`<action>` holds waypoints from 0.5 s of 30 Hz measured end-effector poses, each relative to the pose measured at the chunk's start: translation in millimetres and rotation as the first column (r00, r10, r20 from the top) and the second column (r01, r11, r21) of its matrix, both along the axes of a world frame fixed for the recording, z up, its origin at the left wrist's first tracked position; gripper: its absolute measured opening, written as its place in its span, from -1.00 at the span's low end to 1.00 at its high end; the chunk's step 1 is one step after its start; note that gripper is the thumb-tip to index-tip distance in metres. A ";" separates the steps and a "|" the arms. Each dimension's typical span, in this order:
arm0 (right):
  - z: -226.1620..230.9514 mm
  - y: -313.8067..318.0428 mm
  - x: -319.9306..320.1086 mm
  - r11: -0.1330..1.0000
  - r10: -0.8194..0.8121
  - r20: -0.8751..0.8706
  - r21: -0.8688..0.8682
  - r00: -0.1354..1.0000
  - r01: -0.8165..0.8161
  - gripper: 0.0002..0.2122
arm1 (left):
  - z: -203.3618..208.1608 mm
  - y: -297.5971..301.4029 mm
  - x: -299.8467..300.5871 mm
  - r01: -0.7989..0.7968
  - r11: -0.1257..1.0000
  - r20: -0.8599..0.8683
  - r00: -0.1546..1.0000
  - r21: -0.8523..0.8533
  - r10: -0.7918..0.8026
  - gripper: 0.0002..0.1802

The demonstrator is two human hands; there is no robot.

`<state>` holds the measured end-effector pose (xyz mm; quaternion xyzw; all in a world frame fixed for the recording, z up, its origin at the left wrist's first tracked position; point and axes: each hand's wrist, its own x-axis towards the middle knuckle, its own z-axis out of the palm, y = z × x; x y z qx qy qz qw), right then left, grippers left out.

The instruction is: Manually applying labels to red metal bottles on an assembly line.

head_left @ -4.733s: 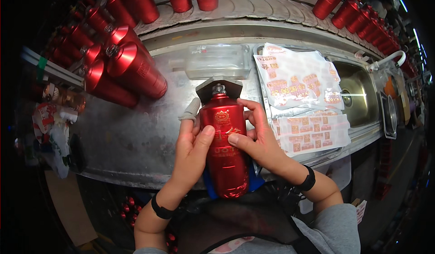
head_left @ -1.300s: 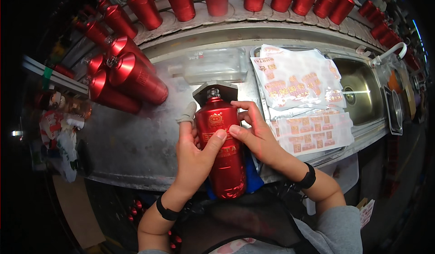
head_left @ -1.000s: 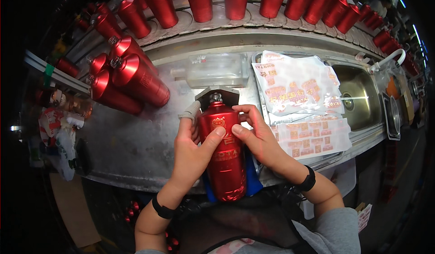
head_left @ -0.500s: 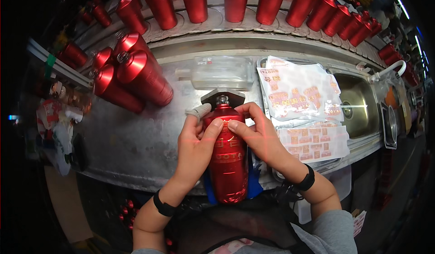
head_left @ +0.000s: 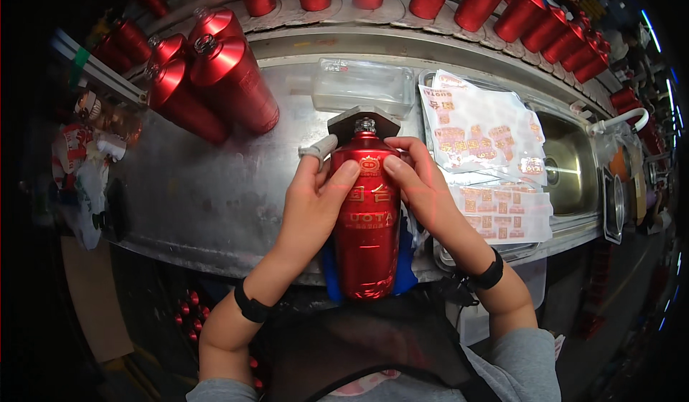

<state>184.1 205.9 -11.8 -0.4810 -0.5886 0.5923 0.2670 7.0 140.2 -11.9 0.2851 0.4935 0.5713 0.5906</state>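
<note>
A shiny red bottle (head_left: 367, 240) with gold lettering and a round gold emblem lies in front of me, neck pointing away. Its clear neck rests at a dark angular metal holder (head_left: 336, 124), and blue cloth (head_left: 406, 262) shows under its lower end. My left hand (head_left: 313, 197) grips the left shoulder of the bottle, thumb on the front beside the emblem. A whitish cover (head_left: 318, 147) wraps one of its fingertips. From the other side my right hand (head_left: 429, 190) holds the bottle, thumb on the front, other fingers curled partly out of sight behind.
Several red bottles (head_left: 240, 86) stand at the left on the metal worktop (head_left: 194, 187). Sheets of gold-and-red decals (head_left: 488, 133) lie on a tray at the right, beside a sink (head_left: 578, 197). Beyond a clear plastic box (head_left: 362, 86), a conveyor (head_left: 391, 15) carries more red bottles.
My thumbs have moved apart on the front of the bottle, so the gold emblem between them now shows. The whole view has shifted slightly; both hands still hold the bottle.
</note>
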 end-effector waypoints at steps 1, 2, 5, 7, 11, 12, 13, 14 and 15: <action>1.7 -5.6 3.7 1.000 0.000 0.001 -0.002 1.000 0.000 -0.52 | -0.9 -6.3 -2.9 0.000 1.000 0.001 1.000 -0.002 0.000 -0.36; 5.0 -12.9 8.0 0.996 0.018 -0.080 -0.081 0.997 -0.025 -0.49 | -1.9 -14.7 -6.0 0.032 0.999 0.036 0.999 -0.008 -0.031 -0.32; 4.9 -37.7 12.1 0.982 0.011 -0.230 -0.179 0.973 -0.054 -0.45 | 0.6 -33.1 -5.6 0.091 0.996 0.092 0.992 -0.019 -0.089 -0.26; 2.4 -44.8 11.6 0.978 -0.006 -0.300 -0.199 0.954 -0.057 -0.43 | 1.1 -38.5 -4.6 0.126 0.992 0.102 0.987 -0.028 -0.122 -0.16; 0.6 -46.9 12.9 0.986 0.039 -0.262 -0.148 0.964 -0.080 -0.36 | 3.1 -38.3 -4.5 0.136 0.990 0.107 0.985 -0.025 -0.133 -0.13; -0.6 -46.7 13.4 0.985 0.039 -0.272 -0.153 0.962 -0.083 -0.36 | 2.0 -39.0 -5.4 0.143 0.989 0.098 0.985 -0.024 -0.140 -0.12; -1.2 -46.7 13.7 0.984 0.039 -0.282 -0.157 0.958 -0.087 -0.35 | 1.4 -39.4 -6.0 0.149 0.989 0.088 0.985 -0.023 -0.146 -0.12; -1.3 -47.0 13.8 0.984 0.041 -0.282 -0.155 0.959 -0.088 -0.35 | 1.7 -39.1 -5.6 0.147 0.989 0.088 0.985 -0.020 -0.145 -0.12; -1.4 -47.5 13.6 0.981 0.023 -0.296 -0.178 0.955 -0.079 -0.34 | 2.6 -39.1 -4.4 0.137 0.990 0.082 0.987 -0.023 -0.135 -0.12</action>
